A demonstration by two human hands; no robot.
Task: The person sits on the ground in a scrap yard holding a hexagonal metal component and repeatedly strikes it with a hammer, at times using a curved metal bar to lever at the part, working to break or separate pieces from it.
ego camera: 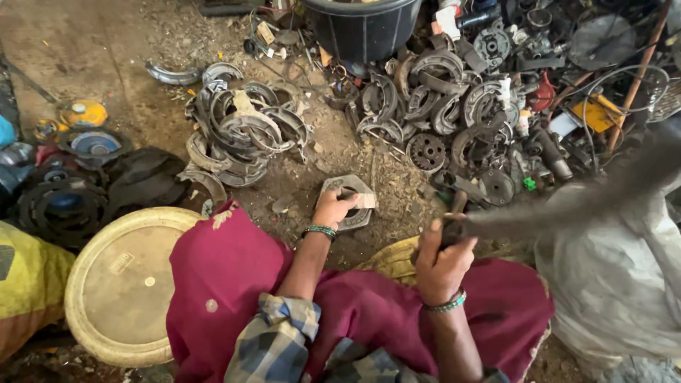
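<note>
Fingers of both hands are busy: one steadies a metal piece, the other grips a tool that is blurred in motion.

Left hand [333,208] lies closed over a flat grey metal plate [347,202] on the dirt floor [106,50], at about 12 o'clock from the knees. Right hand [441,266] is wrapped tight around the handle of a hammer [567,202], whose far end streaks toward 2 o'clock. As I judge it, the main danger is the left fingers: they rest on the very piece under the tool, so a stroke slightly off would hit them. Plate could also slide on the loose grit. Pile of brake shoes [245,135] at 11 o'clock is near and could catch the swing.
</note>
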